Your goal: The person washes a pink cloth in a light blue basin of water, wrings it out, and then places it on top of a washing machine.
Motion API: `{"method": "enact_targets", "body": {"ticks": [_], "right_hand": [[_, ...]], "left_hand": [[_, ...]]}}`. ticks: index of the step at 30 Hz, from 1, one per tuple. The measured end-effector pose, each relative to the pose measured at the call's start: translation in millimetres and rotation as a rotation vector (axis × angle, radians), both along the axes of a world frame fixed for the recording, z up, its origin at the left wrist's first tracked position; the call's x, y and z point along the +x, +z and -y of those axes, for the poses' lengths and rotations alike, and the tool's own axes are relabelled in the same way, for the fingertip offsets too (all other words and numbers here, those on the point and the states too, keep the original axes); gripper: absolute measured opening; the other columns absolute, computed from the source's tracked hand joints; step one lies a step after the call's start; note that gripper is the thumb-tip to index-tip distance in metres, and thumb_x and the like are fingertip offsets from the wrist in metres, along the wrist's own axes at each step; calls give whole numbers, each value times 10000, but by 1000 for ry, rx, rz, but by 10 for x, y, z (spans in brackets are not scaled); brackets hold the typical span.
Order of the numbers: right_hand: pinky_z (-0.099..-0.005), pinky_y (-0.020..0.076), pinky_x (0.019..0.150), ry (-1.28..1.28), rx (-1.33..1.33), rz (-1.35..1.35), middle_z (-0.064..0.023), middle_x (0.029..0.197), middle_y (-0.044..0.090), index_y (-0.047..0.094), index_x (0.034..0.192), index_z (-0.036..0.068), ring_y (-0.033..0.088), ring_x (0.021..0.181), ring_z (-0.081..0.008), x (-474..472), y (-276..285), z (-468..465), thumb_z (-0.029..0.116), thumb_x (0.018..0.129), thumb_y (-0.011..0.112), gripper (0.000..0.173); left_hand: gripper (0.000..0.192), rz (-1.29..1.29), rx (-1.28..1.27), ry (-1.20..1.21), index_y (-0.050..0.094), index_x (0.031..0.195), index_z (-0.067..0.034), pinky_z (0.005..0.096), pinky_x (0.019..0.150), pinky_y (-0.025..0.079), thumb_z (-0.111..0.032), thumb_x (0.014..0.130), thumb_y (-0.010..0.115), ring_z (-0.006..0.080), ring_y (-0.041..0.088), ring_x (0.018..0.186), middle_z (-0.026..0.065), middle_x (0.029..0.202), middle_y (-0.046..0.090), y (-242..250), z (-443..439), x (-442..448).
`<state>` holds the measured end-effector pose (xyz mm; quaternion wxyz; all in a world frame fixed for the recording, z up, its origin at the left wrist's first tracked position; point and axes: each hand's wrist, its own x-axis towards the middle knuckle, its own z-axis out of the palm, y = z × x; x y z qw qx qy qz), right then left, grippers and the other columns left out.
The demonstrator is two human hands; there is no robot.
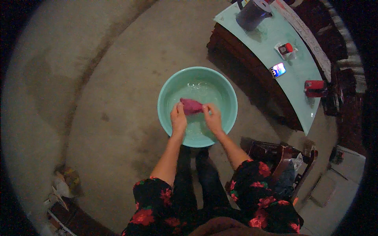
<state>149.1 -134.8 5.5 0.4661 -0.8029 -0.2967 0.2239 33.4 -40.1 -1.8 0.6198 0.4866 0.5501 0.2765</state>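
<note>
Between both hands a small pink-purple cloth (192, 106) is stretched over a round, light green basin (198, 70) holding clear water. My left hand (178, 117) pinches the cloth's left end between thumb and fingers. At the opposite end, my right hand (212, 116) grips a corner in the same way. The cloth looks bunched, and its exact shape cannot be told. Both forearms reach in over the basin's near rim.
A glass-topped table (288, 38) at the upper right bears a dark kettle (251, 14), a red-lidded jar (286, 48), a lit phone (278, 70) and a red container (314, 88). A wooden chair (282, 160) stands at the lower right. Bags (67, 181) lie at the lower left.
</note>
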Motion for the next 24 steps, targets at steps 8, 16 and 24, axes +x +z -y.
{"method": "enact_targets", "body": {"ticks": [8, 16, 24], "right_hand": [[-436, 472, 871, 366, -72, 502, -131, 1040, 642, 674, 915, 35, 580, 1035, -315, 398, -179, 369, 145, 794, 701, 165], [-431, 488, 795, 454, -335, 328, -154, 919, 643, 663, 919, 31, 604, 880, -325, 280, -603, 240, 190, 844, 668, 175], [-292, 471, 763, -26, -35, -32, -75, 876, 645, 592, 995, 15, 605, 843, -143, 755, 511, 461, 237, 979, 554, 225]], "left_hand": [[189, -294, 615, -340, 631, 1032, -45, 428, 916, 426, -116, 857, 628, 319, 594, 990, 143, 970, 650, 37, -44, -252], [199, -665, 674, -841, 620, 993, -33, 449, 852, 449, -106, 809, 639, 326, 600, 939, 121, 919, 645, -527, 25, -232], [134, 44, 343, -343, 612, 998, -31, 292, 780, 485, -145, 930, 625, 138, 595, 837, 45, 865, 630, 767, -408, -377]]}}
